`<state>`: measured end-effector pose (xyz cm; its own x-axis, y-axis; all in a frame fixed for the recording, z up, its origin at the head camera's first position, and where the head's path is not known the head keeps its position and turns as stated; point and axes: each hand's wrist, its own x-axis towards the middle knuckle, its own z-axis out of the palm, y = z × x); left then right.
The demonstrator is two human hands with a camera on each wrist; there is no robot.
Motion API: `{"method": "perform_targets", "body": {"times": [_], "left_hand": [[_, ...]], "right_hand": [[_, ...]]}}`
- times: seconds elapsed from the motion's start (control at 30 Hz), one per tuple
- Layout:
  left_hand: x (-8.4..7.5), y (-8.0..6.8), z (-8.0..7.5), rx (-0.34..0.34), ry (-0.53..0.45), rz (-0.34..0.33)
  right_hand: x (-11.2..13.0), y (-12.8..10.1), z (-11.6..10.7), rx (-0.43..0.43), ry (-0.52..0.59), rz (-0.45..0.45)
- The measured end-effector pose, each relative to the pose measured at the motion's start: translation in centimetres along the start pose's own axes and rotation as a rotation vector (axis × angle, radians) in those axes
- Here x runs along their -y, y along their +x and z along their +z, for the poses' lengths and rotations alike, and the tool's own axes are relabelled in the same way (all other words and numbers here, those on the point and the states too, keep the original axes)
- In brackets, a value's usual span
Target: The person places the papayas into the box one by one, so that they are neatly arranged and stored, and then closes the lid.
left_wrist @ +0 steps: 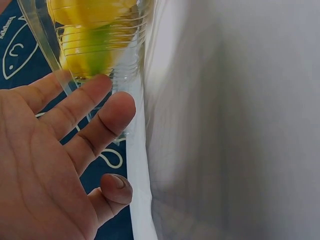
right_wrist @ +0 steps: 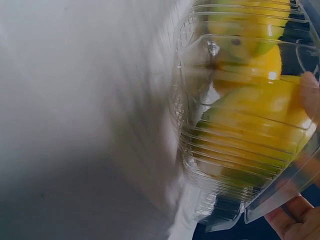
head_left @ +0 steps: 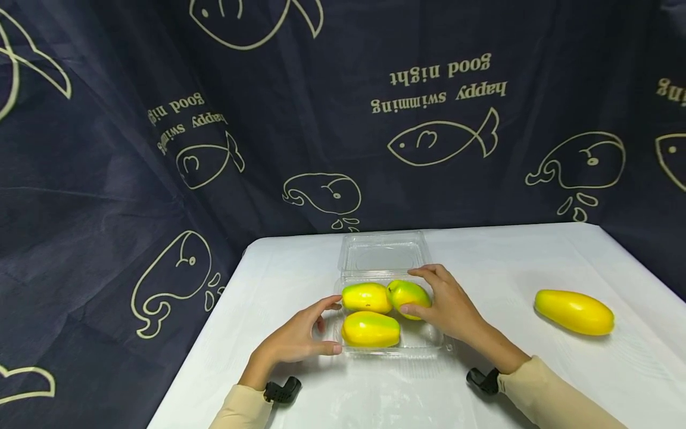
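head view: clear clamshell box [head_left: 423, 341] at table [head_left: 536, 262] centre, lid open toward 12 o'clock, three mangoes inside. right hand [head_left: 449, 305] grips the 1 o'clock mango [head_left: 409, 294]. left hand [head_left: 296, 339] relaxed open, fingertips on the box's 9 o'clock wall. fourth mango [head_left: 574, 311] lies well apart at 3 o'clock.
left wrist: straight fingers [left_wrist: 90, 97] touch the ribbed wall.
right wrist: blurred fruit through plastic.

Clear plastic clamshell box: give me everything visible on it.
The clear plastic clamshell box sits on the white table, thin, see-through, with ribbed walls. Its hinged lid lies open flat behind the tray. Three yellow-green mangoes lie inside. The left hand touches its left wall with thumb and fingertips; the right hand reaches in, holding one mango.
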<state>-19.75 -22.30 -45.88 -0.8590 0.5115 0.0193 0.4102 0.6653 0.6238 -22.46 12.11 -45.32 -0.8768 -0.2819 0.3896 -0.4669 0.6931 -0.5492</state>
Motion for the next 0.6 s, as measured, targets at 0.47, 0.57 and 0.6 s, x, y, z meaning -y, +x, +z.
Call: {"method": "perform_targets", "body": {"times": [0.47,0.57,0.6], "left_hand": [[0.19,-0.07,0.11,-0.004,-0.008,0.01],[0.21,-0.08,0.12,-0.005,-0.006,0.009],[0.19,-0.09,0.11,-0.006,-0.006,0.008]], "right_hand": [[-0.09,-0.66,-0.31,0.004,0.014,-0.027],[-0.15,-0.79,-0.37,-0.002,0.009,-0.036],[-0.15,-0.84,-0.43,-0.001,0.007,-0.036]]}}
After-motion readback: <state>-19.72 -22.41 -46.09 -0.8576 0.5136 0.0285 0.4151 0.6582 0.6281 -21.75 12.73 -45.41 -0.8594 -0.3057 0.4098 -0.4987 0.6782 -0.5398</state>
